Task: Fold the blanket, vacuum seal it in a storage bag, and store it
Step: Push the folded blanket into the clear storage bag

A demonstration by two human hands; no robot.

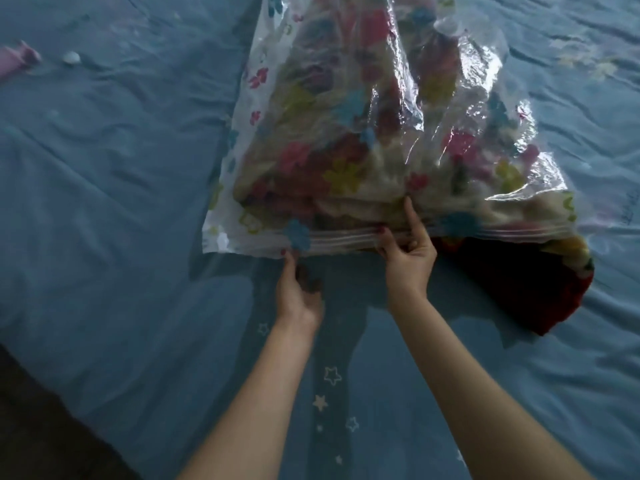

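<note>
A clear plastic storage bag (460,57) printed with small flowers lies on the bed, its zipper strip (343,239) facing me. A folded floral blanket (332,157) fills it. One dark red corner of the blanket (519,285) sticks out of the bag's mouth at the right. My left hand (298,292) pinches the bag's near edge just below the zipper strip. To its right, my right hand (408,254) grips the zipper strip, thumb on the strip and a finger stretched up against the blanket.
The bed is covered by a blue sheet (121,202) with small white stars. A pink object (17,60) and a small white round object (71,57) lie far left. The bed's near-left edge drops to a dark floor (38,434).
</note>
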